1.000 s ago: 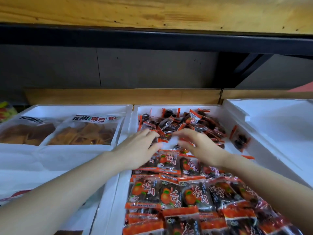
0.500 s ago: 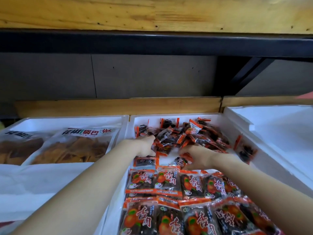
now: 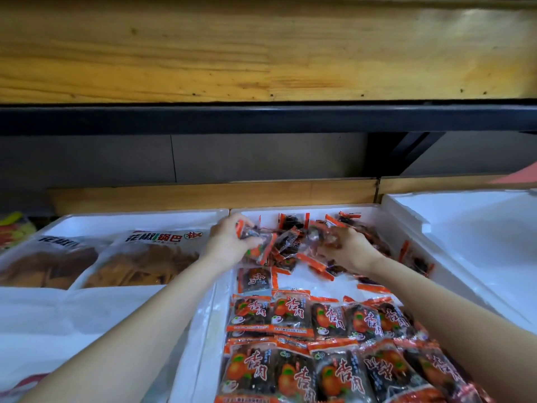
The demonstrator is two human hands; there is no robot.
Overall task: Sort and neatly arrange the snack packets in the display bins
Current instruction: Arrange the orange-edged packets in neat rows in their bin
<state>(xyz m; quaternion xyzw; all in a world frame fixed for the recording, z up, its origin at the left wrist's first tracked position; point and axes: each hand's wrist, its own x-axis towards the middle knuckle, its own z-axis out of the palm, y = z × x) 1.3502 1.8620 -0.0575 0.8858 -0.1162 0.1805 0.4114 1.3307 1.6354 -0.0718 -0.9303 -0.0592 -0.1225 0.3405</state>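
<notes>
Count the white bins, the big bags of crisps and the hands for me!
White bins: 3 (left bin, middle bin, right bin)
Big crisp bags: 2
Hands: 2 (left hand, right hand)
Total: 7
Small orange packets: heaped and overlapping, too many to count.

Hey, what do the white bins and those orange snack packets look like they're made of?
The white bins look like expanded foam, matte: thick, soft-edged, slightly grainy walls. The orange snack packets seem thin glossy plastic film, partly clear: glare, crinkles, dark contents showing through.
</notes>
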